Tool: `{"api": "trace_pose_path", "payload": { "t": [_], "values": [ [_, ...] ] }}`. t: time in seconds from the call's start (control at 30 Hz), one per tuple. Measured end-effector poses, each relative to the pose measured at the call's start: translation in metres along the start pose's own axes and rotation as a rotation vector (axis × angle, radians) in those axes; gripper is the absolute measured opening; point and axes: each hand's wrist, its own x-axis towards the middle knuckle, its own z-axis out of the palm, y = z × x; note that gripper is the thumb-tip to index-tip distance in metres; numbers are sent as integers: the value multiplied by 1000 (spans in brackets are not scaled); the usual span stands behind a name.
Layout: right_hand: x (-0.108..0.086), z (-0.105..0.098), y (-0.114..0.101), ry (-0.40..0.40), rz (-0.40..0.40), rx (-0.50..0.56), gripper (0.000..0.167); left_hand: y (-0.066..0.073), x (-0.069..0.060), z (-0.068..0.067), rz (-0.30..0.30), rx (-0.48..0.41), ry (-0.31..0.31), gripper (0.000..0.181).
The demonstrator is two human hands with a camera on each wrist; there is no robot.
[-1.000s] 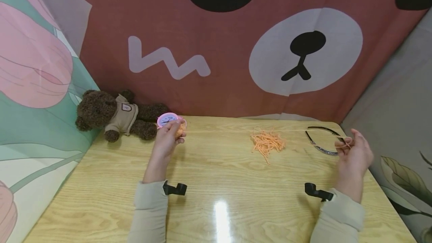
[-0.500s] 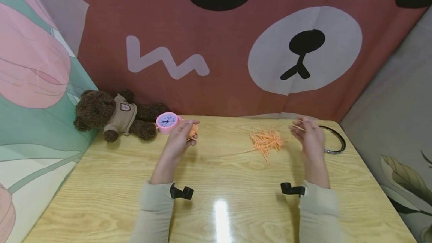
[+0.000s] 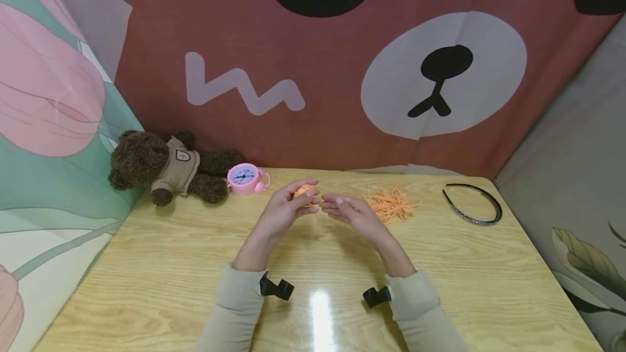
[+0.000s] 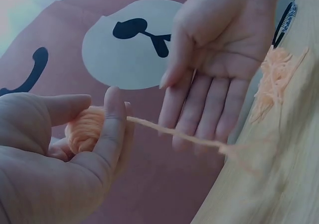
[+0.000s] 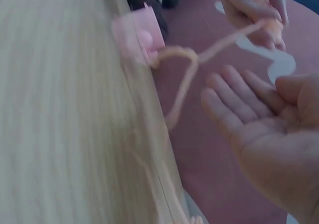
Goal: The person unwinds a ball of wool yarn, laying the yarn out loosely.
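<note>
In the left wrist view a small wound ball of orange yarn (image 4: 85, 130) sits between the thumb and fingers of my left hand (image 3: 283, 208). One strand (image 4: 172, 131) runs out from the ball and hangs toward the table. Close beside the ball is my right hand (image 3: 359, 216), its fingers straight and its palm showing in the left wrist view; no yarn is in its grasp. A loose heap of orange yarn (image 3: 393, 203) lies on the table just behind and right of that hand, partly covered by it in the head view.
Toward the back left a pink alarm clock (image 3: 244, 179) stands near a brown teddy bear (image 3: 178, 164) that lies on its back. A dark glittery headband (image 3: 481, 221) rests at the right on the wooden table (image 3: 146, 287). A printed curtain (image 3: 332, 69) hangs behind.
From far right, over the headband, my right hand has swept left to the yarn ball and let go of the strand. My left hand has moved right, still holding the ball.
</note>
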Motion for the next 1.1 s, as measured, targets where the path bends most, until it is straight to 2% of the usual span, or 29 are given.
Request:
{"api": "trace_pose_path", "payload": {
  "t": [0.13,0.23,0.33,0.53,0.73,0.97,1.1],
  "values": [
    [1,11,-1,-126,20,32,51,-1,0,0,-2,-6,42,36],
    [-1,12,-4,-123,45,27,54,-1,0,-2,3,-9,65,37],
    [-4,7,-7,-62,44,39,51,0,0,-4,4,-8,76,37],
    [-9,-7,-14,80,-26,52,35,-1,1,-6,-19,21,58,40],
    [-10,-13,-18,131,-55,86,34,-2,0,-7,-37,85,12,41],
    [-13,-21,-17,230,-43,142,32,-2,0,-7,-42,151,-3,39],
    [-15,-28,-19,287,-64,200,29,-2,1,-8,-46,150,5,39]
  ]
}}
